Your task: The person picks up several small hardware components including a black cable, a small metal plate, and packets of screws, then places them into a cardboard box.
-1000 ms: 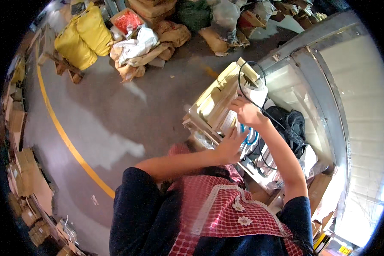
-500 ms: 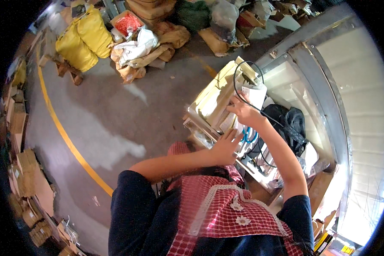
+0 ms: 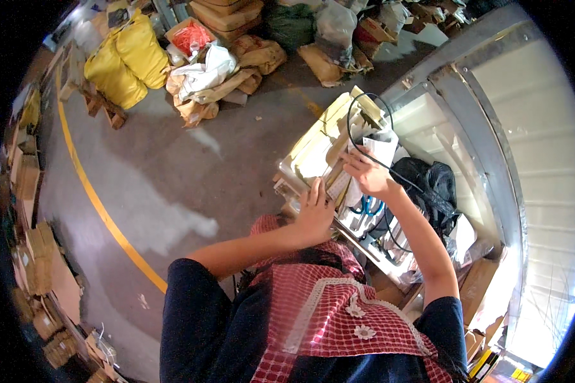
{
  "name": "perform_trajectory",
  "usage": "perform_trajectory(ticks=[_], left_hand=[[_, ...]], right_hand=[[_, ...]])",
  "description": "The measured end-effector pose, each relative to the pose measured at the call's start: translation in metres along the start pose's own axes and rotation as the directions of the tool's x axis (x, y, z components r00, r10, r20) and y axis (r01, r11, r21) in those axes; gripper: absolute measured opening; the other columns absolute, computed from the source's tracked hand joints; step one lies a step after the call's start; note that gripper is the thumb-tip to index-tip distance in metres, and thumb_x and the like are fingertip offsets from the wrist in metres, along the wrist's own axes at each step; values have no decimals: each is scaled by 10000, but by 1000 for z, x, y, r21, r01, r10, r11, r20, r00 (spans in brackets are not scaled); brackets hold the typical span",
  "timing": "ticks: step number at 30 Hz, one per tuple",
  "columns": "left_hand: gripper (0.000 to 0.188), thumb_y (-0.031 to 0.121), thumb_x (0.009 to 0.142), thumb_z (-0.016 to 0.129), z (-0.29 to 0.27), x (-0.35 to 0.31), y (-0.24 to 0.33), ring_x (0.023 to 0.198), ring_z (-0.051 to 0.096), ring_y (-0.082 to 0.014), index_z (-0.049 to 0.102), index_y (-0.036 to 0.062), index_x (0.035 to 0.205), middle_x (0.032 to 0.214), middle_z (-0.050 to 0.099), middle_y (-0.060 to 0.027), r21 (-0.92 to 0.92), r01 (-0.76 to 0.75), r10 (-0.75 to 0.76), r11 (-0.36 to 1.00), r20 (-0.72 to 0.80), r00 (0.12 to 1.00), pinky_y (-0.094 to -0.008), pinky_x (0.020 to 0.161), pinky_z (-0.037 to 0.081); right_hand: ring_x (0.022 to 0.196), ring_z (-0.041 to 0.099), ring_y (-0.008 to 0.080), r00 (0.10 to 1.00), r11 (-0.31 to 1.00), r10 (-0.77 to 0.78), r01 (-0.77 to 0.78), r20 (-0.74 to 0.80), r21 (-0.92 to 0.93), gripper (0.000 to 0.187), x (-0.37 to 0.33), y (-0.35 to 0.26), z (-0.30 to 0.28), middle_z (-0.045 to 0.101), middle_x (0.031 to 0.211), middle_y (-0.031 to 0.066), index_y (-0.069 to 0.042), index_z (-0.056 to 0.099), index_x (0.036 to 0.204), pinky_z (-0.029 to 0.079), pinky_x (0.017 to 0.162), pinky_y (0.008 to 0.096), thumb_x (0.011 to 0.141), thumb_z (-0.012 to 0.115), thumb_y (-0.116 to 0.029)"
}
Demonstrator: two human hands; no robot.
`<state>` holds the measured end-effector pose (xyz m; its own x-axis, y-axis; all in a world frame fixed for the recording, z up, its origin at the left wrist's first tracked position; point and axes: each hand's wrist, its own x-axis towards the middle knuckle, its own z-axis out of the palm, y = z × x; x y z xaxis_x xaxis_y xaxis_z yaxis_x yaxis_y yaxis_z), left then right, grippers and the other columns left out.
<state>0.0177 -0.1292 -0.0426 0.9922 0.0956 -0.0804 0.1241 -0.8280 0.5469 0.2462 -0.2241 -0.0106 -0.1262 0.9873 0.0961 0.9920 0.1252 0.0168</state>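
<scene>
My left hand (image 3: 315,216) has its fingers stretched out against the near edge of a row of cards and papers (image 3: 338,184) packed in a pale tray. My right hand (image 3: 369,173) is closed at the right side of that row, its fingers bent on a white sheet of paper (image 3: 383,147); the fingertips are partly hidden among the papers. Yellowish paper packets (image 3: 314,148) lie at the tray's left side. A black cable (image 3: 349,121) loops over the papers and past my right wrist. Below that hand lie blue-handled scissors (image 3: 368,206).
A black plastic bag (image 3: 428,185) sits between the tray and the metal-framed wall (image 3: 479,127). Yellow sacks (image 3: 124,64), a white bag (image 3: 207,70) and cartons are piled at the far side. Flattened cardboard (image 3: 41,255) lines the left, beyond a yellow floor line (image 3: 99,207).
My left hand has moved left and up, away from the scissors, onto the cards' near edge. My right hand has drawn slightly nearer, and the white sheet stands out more behind it.
</scene>
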Motion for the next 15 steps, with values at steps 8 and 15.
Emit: perform_trajectory(ticks=[8,15], left_hand=[[508,185,740,661,26,-1,6,1464,144,-555,571,-52,1180,1501,227,-439,49,-46,55,998,-196,979,-682,1123,171],[389,84,707,653,19,-1,2,1403,245,-595,590,0,1082,1493,244,-423,-161,-231,192,959,-226,955,-676,1120,261]], right_hand=[[1172,563,296,995,994,104,-104,-11,-23,417,25,-4,-3,620,1253,137,-11,607,1193,241,1195,503,784,540,-53],[1317,480,349,978,992,118,-125,170,29,564,19,3,-19,571,1353,121,-124,623,1260,249,1176,532,727,543,40]])
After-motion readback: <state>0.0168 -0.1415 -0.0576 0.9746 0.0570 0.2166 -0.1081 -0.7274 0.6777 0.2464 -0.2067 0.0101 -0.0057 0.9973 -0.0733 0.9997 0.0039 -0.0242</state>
